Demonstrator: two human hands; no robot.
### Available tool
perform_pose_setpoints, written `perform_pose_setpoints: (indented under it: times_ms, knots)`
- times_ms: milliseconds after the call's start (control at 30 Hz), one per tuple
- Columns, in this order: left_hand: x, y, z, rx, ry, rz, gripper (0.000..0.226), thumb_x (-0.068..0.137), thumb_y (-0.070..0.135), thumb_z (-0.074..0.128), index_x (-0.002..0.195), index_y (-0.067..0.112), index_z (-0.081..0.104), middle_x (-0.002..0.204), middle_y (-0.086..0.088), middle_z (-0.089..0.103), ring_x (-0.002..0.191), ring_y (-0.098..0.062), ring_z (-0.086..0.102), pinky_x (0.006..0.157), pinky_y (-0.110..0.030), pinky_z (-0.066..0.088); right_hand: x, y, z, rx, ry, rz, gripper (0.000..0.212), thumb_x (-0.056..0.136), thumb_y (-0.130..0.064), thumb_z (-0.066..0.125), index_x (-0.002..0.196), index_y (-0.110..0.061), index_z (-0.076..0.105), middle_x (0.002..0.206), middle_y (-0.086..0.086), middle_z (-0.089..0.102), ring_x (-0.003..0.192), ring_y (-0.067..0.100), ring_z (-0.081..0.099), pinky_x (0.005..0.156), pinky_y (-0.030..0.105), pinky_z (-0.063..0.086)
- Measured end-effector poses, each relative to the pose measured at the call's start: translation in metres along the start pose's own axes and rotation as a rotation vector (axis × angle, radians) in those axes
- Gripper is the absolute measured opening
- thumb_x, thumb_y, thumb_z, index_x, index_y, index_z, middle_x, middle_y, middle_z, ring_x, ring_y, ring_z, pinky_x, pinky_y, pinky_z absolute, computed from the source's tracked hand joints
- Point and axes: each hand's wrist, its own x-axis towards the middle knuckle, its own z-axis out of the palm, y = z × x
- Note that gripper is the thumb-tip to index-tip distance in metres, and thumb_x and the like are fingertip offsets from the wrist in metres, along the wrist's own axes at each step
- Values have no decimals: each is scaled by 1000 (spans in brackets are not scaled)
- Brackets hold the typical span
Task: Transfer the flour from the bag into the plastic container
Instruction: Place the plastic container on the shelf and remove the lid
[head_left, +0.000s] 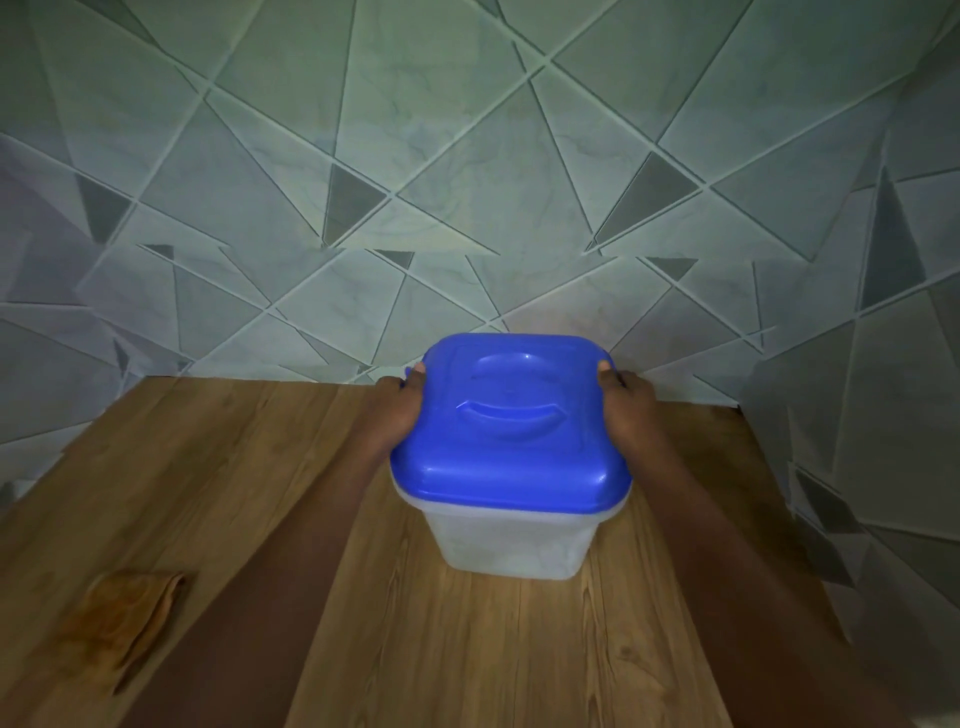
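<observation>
Left hand (397, 410), right hand (626, 410) grip blue lid (506, 426) edges; likely lid removal: lift both sides evenly, plastic container (511, 540) flat on tabletop (234, 467).

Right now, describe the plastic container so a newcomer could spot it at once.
On the wooden table before the tiled wall, look toward the far edge, between the left hand and right hand. The plastic container stands there: a translucent white tub under a bright blue lid, unlike the flat brown folded cloth at the near left.
</observation>
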Motion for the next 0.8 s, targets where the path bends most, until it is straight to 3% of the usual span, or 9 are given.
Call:
perform_pose_setpoints:
  times_ms: [100,200,300,400,467,533,667,733,800]
  knots:
    - [9,-9,-6,36,9,-18,68,104,55,34,130,-3,58,132,-23,62,117,-37,61,90,-34,43,1,2,1,28,30,-15,42,102,-47,43,104,-11,64,107,14,64,109,36,60,98,42,45]
    - [10,-9,-9,106,-6,23,65,104,54,35,131,-3,52,136,-25,58,124,-38,57,104,-42,44,5,3,0,35,63,-23,41,106,-35,41,111,-2,65,116,22,64,110,37,58,99,42,43]
    - [8,-10,-10,146,12,68,61,105,50,35,126,-4,54,133,-28,59,123,-40,56,103,-41,43,7,8,-2,55,55,6,29,104,-19,43,81,-11,58,89,13,60,86,28,52,83,38,40]
    - [11,-11,-13,135,25,108,58,106,47,36,112,-5,62,114,-27,67,108,-38,63,92,-39,48,10,13,-5,74,50,46,38,103,-8,43,65,-7,45,65,8,45,64,23,42,71,36,33]
    - [14,-20,-15,18,18,99,51,107,39,39,90,-1,65,84,-20,66,82,-31,63,70,-31,51,9,14,-8,91,52,66,40,102,-7,44,62,-4,43,62,8,43,59,19,39,70,37,33]
    - [19,-41,-16,-168,-82,29,42,108,31,40,84,7,64,76,-15,63,74,-28,61,61,-29,51,6,14,-11,81,53,78,38,103,-11,44,65,-4,47,66,10,48,63,21,44,71,34,35]
    - [21,-66,-17,-155,-141,-46,19,104,12,44,99,15,62,99,-8,65,98,-30,66,85,-40,58,3,9,2,43,58,28,35,101,-19,47,69,-6,54,74,15,57,70,26,50,75,40,42]
    - [18,-61,-24,-195,-44,-23,22,102,9,45,90,17,62,95,-8,65,93,-30,66,79,-39,57,4,8,13,14,67,15,35,99,-25,47,69,-10,55,82,17,60,79,26,52,81,44,46]
    - [14,-52,-34,-326,198,-2,26,105,21,45,87,12,62,81,-4,62,77,-21,60,70,-30,47,4,8,22,10,64,13,32,101,-29,46,77,-10,57,86,17,60,81,26,52,80,40,44]
